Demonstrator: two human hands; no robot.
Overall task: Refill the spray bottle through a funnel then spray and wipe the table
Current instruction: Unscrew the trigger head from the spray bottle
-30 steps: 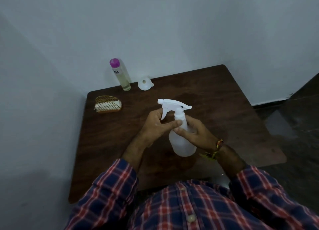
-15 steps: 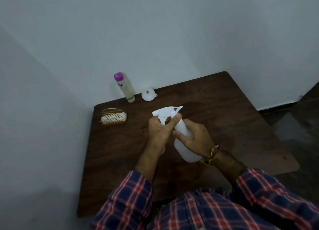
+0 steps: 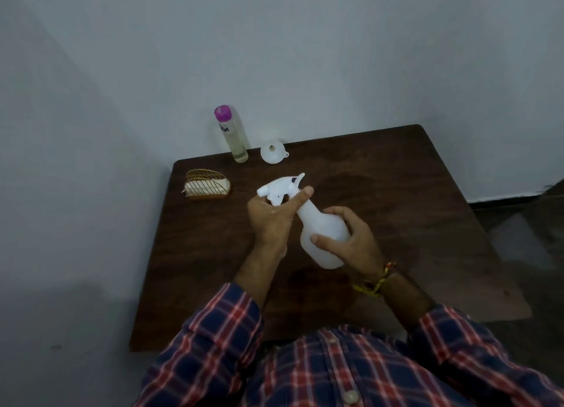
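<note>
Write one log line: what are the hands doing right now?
left hand: grips trigger head | right hand: holds white plastic spray bottle | white funnel: untouched on brown wooden table

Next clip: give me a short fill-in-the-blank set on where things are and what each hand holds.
1. The left hand grips the spray bottle's ____.
2. The right hand holds the bottle's ____.
3. The funnel lies on the table, right of the bottle with the ____ cap.

Missing words: trigger head; body; purple
</note>
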